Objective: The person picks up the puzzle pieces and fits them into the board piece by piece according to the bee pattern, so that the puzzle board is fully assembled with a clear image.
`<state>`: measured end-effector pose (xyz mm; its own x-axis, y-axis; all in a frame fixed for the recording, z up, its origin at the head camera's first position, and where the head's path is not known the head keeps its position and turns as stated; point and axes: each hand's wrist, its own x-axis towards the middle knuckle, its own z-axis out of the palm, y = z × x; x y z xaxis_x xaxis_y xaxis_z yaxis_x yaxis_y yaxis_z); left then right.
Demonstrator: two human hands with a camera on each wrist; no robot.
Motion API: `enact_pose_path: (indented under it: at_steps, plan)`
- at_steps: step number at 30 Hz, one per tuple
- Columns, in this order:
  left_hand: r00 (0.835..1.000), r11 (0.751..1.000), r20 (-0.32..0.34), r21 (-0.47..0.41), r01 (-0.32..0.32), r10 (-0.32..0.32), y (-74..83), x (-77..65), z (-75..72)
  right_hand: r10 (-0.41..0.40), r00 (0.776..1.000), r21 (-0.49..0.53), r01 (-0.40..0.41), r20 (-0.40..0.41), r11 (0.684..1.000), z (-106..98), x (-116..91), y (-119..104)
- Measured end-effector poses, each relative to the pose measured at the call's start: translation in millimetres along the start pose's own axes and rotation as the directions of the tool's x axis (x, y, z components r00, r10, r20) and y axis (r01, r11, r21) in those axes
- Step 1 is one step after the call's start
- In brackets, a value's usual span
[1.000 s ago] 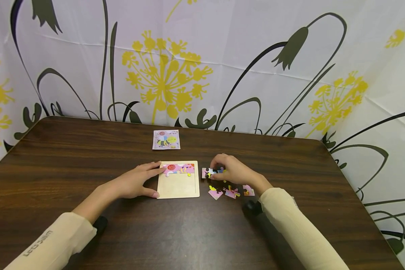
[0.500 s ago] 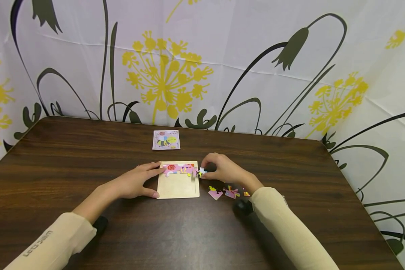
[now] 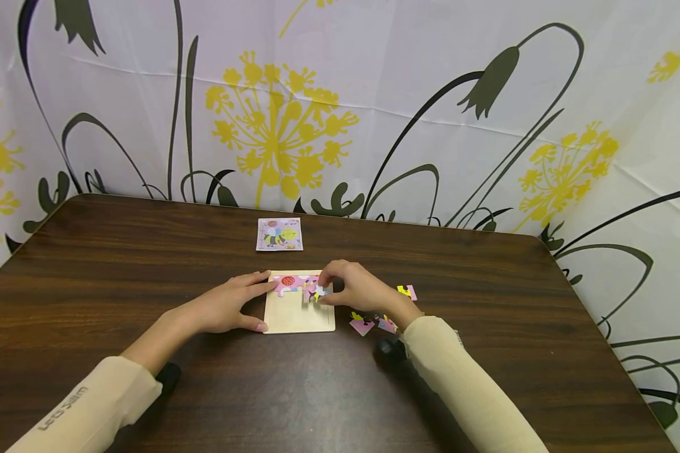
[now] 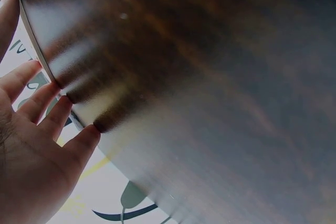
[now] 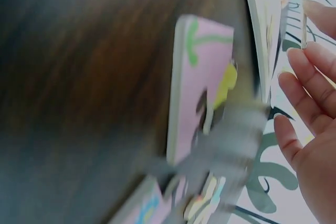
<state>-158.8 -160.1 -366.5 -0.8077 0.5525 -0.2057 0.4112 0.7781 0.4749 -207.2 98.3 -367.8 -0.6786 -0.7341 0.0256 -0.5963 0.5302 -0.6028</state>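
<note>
A light wooden puzzle tray (image 3: 294,318) lies on the table with pink puzzle pieces (image 3: 288,283) along its top row. My left hand (image 3: 226,306) rests spread at the tray's left side, fingertips on the upper corner and thumb at the lower one. Over the tray's upper right part, my right hand (image 3: 358,288) pinches a pink and white puzzle piece (image 3: 308,293) between thumb and fingers. The right wrist view shows this puzzle piece (image 5: 304,22) edge-on, and a loose pink puzzle piece (image 5: 202,77) on the table below.
Right of the tray lie loose puzzle pieces (image 3: 361,324), some partly hidden by the right wrist, with another loose piece (image 3: 407,292) farther back. A picture card (image 3: 279,234) with a bee lies behind the tray. A flowered cloth (image 3: 408,75) hangs behind the brown table (image 3: 164,245).
My right hand has picked up the puzzle piece from the table right of the tray and carried it left over the tray. The left hand has stayed in place.
</note>
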Motion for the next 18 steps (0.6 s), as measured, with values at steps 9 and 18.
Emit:
enact_pose_path:
  at_steps: [9, 18]
  plan:
    - [1.0, 1.0, 0.0, -0.001, -0.016, 0.016, 0.1, -0.7, -1.0, -0.045, 0.999, -0.048, 0.044, -0.015, 0.998, 12, 9, -6]
    - [1.0, 1.0, 0.001, 0.0, -0.015, 0.015, 0.9, -0.6, -2.0, -0.033, 0.999, -0.095, 0.031, -0.013, 0.995, 22, 18, -15]
